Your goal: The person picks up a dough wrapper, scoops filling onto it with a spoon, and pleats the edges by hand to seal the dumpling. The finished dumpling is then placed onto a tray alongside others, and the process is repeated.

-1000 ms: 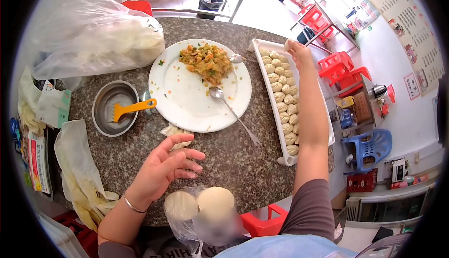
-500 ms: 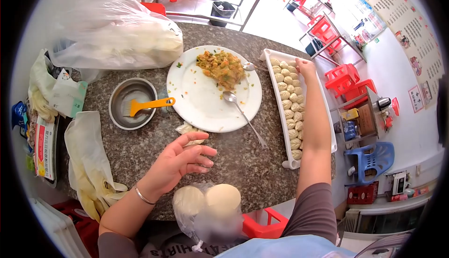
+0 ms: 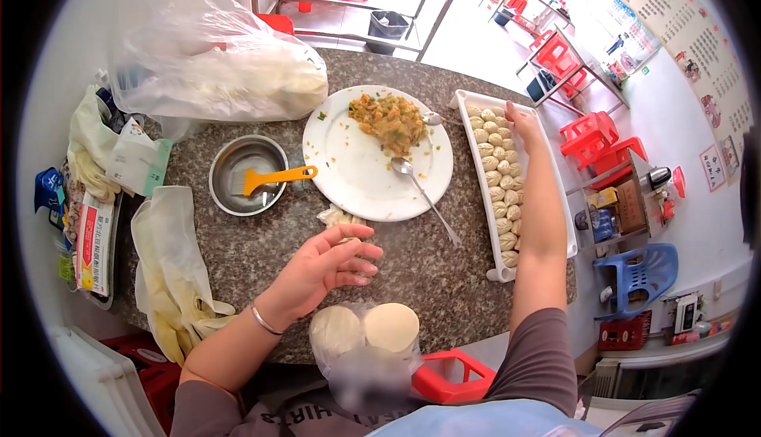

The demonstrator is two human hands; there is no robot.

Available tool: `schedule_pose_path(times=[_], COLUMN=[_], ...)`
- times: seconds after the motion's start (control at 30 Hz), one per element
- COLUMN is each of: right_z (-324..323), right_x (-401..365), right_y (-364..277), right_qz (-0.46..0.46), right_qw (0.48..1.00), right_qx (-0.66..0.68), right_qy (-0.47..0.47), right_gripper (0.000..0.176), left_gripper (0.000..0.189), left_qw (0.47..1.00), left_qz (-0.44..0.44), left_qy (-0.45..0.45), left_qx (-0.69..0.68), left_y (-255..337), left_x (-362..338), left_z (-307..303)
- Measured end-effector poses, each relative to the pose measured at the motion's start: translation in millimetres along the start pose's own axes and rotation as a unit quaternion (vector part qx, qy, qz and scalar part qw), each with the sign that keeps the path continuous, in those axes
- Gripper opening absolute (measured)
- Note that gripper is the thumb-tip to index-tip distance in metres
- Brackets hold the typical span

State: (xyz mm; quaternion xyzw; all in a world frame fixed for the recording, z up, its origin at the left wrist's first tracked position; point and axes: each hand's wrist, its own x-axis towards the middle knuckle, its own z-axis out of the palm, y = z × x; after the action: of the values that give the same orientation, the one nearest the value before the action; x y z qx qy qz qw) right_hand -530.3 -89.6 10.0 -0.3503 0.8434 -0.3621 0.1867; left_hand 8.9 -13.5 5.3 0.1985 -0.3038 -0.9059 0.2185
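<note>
My left hand (image 3: 337,259) hovers over the counter with curved fingers apart, nothing visible in its grasp. Just beyond it lies a small pale dough piece (image 3: 341,217), partly hidden by the fingers. My right hand (image 3: 521,122) reaches to the far end of a white tray (image 3: 497,239). Its fingertips are drawn together there, and anything between them is hidden. Rows of pleated dumplings (image 3: 502,191) fill the tray's left part. A white plate (image 3: 341,171) holds chopped filling (image 3: 388,122) and a metal spoon (image 3: 416,183). Round dough wrappers (image 3: 391,327) sit in clear plastic near my body.
Left of the plate stands a metal bowl (image 3: 250,140) with an orange-handled brush (image 3: 277,177). Plastic gloves (image 3: 170,239) lie at the counter's left edge. A large plastic bag (image 3: 238,80) rests at the back. A red stool (image 3: 452,389) is below the front edge.
The whole view has shifted slightly, moving the counter items to the right. My right hand stays at the tray's far end, its fingers a little straighter. My left hand keeps its curved pose.
</note>
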Motion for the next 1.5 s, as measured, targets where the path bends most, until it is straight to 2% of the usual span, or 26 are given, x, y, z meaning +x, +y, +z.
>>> schedule_pose_path(times=[0.07, 0.2, 0.27, 0.3, 0.37, 0.5, 0.57, 0.63, 0.7, 0.73, 0.77, 0.83, 0.9, 0.93, 0.97, 1.03, 1.1, 1.17, 1.27, 1.37, 1.43, 1.5], right_z=[-5, 3, 9, 7, -2, -26, -31, -28, -14, -2, 14, 53, 93, 108, 120, 142, 158, 170, 176, 178, 161, 131], right_x=[4, 8, 4, 7, 13, -42, -74, -111, -161, -197, -230, -276, -308, -323, -336, -345, -347, -343, -338, -340, -354, -364], right_y=[8, 13, 6, 6, 6, -50, -71, -85, -100, -113, -126, -129, -125, -127, -130, -126, -117, -109, -108, -104, -110, -111], right_qz=[-0.001, -0.037, -0.038, -0.039, -0.106, -0.126, -0.136, -0.199, -0.238, -0.254, -0.270, -0.275, -0.286, -0.321, -0.356, -0.365, -0.434, -0.439, -0.471, -0.456, -0.392, -0.361], right_qw=[0.999, 0.999, 0.997, 0.997, 0.984, 0.988, 0.986, 0.970, 0.958, 0.955, 0.951, 0.939, 0.917, 0.913, 0.904, 0.903, 0.867, 0.867, 0.856, 0.871, 0.900, 0.915], right_qx=[0.022, 0.014, 0.004, 0.003, -0.063, 0.015, 0.033, 0.127, 0.162, 0.151, 0.140, 0.141, 0.128, 0.073, 0.018, -0.030, -0.173, -0.179, -0.173, -0.161, -0.150, -0.086], right_qy=[-0.027, 0.001, 0.064, 0.062, 0.130, 0.091, 0.090, 0.051, -0.010, -0.027, -0.046, -0.148, -0.245, -0.241, -0.235, -0.222, -0.176, -0.156, -0.127, -0.088, -0.117, -0.161], right_gripper=[0.073, 0.073, 0.069, 0.069, 0.068, 0.060, 0.054, 0.045, 0.038, 0.037, 0.035, 0.031, 0.029, 0.028, 0.028, 0.026, 0.022, 0.016, 0.013, 0.013, 0.017, 0.022], left_gripper=[0.032, 0.032, 0.031, 0.031, 0.030, 0.027, 0.027, 0.026, 0.025, 0.025, 0.025, 0.028, 0.032, 0.034, 0.034, 0.035, 0.036, 0.035, 0.025, 0.016, 0.008, 0.007], left_qw=[1.000, 1.000, 1.000, 1.000, 1.000, 1.000, 0.995, 0.990, 0.923, 0.893, 0.892, 0.774, 0.728, 0.695, 0.698, 0.618, 0.607, 0.561, 0.558, 0.535, 0.546, 0.543], left_qz=[-0.001, -0.003, -0.001, -0.002, -0.006, 0.010, 0.053, 0.084, 0.272, 0.305, 0.309, 0.389, 0.390, 0.392, 0.382, 0.324, 0.299, 0.271, 0.283, 0.303, 0.313, 0.316], left_qy=[-0.002, -0.010, -0.008, -0.001, 0.007, 0.014, 0.049, 0.068, 0.111, 0.161, 0.168, 0.245, 0.246, 0.236, 0.237, 0.210, 0.209, 0.200, 0.198, 0.201, 0.211, 0.223], left_qx=[-0.003, 0.008, 0.007, 0.013, 0.015, 0.006, 0.068, 0.091, 0.248, 0.288, 0.285, 0.435, 0.507, 0.555, 0.557, 0.685, 0.705, 0.756, 0.755, 0.762, 0.748, 0.745], left_y=[-1, 0, 1, 3, 2, 3, 4, 5, 2, 5, 8, 10, 15, 13, 10, 7, -1, -7, -10, -9, -10, -11], left_x=[1, -1, -1, -2, -3, -2, -3, -1, 5, 3, 6, 5, 3, 5, 4, 2, 1, 5, 11, 11, 12, 9], left_z=[-1, 0, 2, 4, 4, 7, 8, 4, -6, -2, -3, -10, -16, -24, -28, -31, -31, -36, -39, -37, -41, -38])
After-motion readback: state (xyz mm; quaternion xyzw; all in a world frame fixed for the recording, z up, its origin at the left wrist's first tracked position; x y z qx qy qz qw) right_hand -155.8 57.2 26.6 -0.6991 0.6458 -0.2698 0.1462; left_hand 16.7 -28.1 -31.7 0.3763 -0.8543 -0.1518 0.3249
